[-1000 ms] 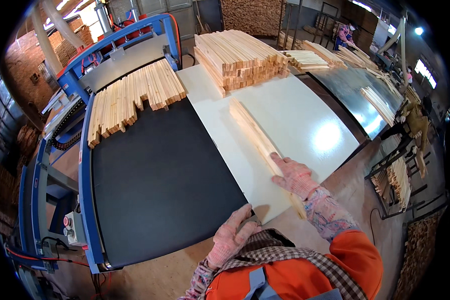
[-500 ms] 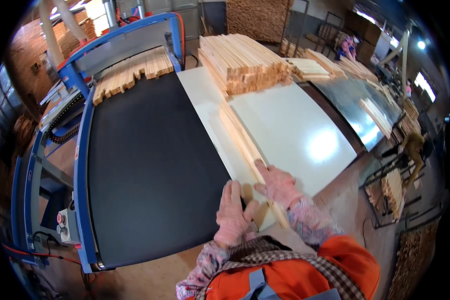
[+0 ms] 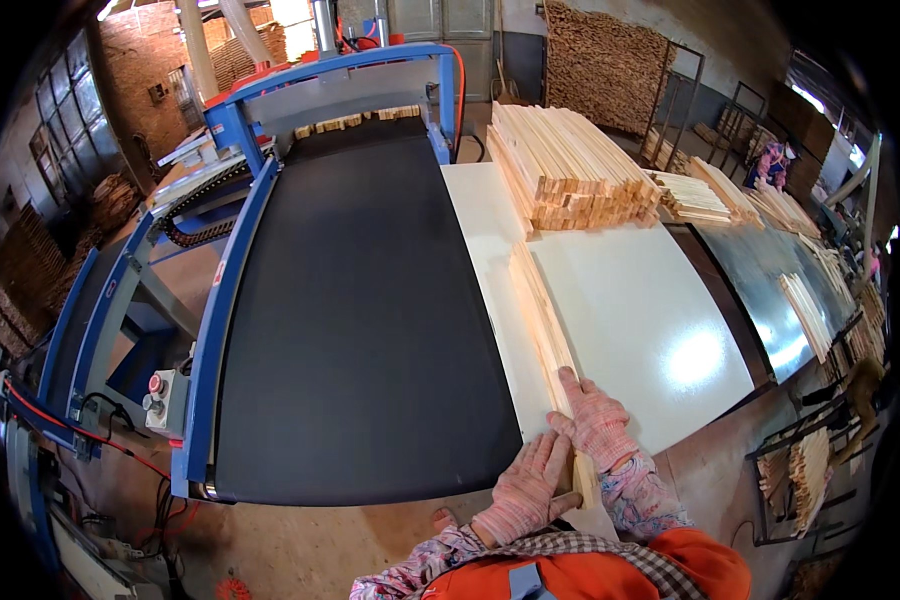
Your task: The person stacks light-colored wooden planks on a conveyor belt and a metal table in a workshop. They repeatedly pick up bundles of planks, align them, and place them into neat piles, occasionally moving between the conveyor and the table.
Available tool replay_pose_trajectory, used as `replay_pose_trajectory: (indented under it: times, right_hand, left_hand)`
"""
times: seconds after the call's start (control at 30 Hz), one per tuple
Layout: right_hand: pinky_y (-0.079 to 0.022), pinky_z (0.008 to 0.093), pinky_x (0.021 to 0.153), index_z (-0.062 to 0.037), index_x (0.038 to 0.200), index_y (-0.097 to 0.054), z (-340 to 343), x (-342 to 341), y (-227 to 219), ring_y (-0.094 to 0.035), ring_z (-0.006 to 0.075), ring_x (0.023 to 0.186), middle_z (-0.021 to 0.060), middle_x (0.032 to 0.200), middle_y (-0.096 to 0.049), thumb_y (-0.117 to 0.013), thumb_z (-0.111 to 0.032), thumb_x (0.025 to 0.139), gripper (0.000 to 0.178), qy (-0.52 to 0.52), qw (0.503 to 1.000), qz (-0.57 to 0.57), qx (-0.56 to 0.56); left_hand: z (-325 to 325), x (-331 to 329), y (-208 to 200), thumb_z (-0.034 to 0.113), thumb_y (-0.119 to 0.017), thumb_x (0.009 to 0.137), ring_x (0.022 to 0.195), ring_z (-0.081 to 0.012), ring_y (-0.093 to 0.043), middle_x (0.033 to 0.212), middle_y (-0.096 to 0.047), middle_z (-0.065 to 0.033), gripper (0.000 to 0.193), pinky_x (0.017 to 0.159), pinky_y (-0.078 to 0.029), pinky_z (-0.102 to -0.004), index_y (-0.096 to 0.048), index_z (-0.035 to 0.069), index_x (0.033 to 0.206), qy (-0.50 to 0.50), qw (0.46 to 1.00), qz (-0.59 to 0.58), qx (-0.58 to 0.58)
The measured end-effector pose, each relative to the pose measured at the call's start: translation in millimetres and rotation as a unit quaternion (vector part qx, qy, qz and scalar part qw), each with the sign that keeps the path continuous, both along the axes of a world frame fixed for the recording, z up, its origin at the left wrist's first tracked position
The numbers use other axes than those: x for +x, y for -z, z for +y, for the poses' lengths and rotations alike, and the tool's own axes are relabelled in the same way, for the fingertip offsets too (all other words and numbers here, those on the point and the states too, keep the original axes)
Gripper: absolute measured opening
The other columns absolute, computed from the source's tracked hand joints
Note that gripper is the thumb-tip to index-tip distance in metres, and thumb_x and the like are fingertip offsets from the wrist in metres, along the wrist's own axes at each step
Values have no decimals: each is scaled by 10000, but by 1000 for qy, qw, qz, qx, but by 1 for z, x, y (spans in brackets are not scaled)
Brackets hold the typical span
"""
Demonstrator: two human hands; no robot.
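Observation:
A narrow bundle of pale wooden strips (image 3: 542, 318) lies lengthwise on the white tabletop (image 3: 635, 300), beside the black conveyor belt (image 3: 370, 320). My right hand (image 3: 598, 428), in a pink knit glove, grips the strips near their close end, thumb on the left side. In a matching glove, my left hand (image 3: 528, 490) rests against the left of that same end. Its fingers are stretched out and its thumb stands apart. Both hands partly cover the strips.
A tall stack of wooden strips (image 3: 570, 170) stands at the table's far end. A blue machine frame (image 3: 340, 65) spans the belt, with more wood pieces (image 3: 355, 122) beneath. A control box (image 3: 166, 402) sits left of the belt. Another person (image 3: 773, 165) is at the far right.
The row of wood pieces on the belt has travelled away beneath the blue frame. My left hand has come against the strips. The view has swung left.

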State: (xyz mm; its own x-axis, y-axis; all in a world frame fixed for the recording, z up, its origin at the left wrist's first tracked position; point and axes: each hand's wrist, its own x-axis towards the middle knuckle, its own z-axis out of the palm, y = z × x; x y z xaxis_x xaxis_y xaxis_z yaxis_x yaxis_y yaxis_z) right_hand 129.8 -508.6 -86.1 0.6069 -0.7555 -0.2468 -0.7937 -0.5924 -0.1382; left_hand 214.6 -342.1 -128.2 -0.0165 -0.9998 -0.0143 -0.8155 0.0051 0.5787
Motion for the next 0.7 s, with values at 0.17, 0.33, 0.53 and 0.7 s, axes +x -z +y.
replay_pose_trajectory:
  times: [0.17,0.33,0.53,0.7]
  right_hand:
    - [-509,483,1004,-182,1629,-230,-5,-1,3,-579,387,1265,189,1497,-480,-638,-586,907,922,-14,1000,-11,-3]
    - [-519,493,980,-202,1629,-233,-8,2,-5,-599,381,1243,173,1503,-480,-609,-660,893,945,-4,999,13,33]
    - [-496,493,1031,-240,1624,-258,-19,-3,-7,-560,393,1304,165,1537,-458,-597,-691,883,931,-24,998,-3,61]
    - [-477,477,1072,-271,1623,-268,-32,-20,14,-512,381,1370,162,1602,-393,-539,-689,922,859,-74,989,-102,73]
  left_hand:
    - [0,-19,12,620,-660,863,1523,-460,-233,1647,-192,-295,1113,1268,-188,-482,-112,23,1625,30,997,-72,20]
    - [0,-46,19,546,-761,797,1513,-498,-221,1640,-167,-318,1103,1240,-259,-505,-146,193,1642,-21,959,-251,-127]
    - [-4,-43,2,461,-821,766,1461,-449,-351,1622,-229,-276,1108,1195,-353,-475,-192,173,1633,-64,995,23,-75]
    - [-19,-34,-10,461,-834,752,1399,-418,-442,1616,-284,-223,1132,1134,-429,-455,-191,178,1640,-107,991,49,-61]
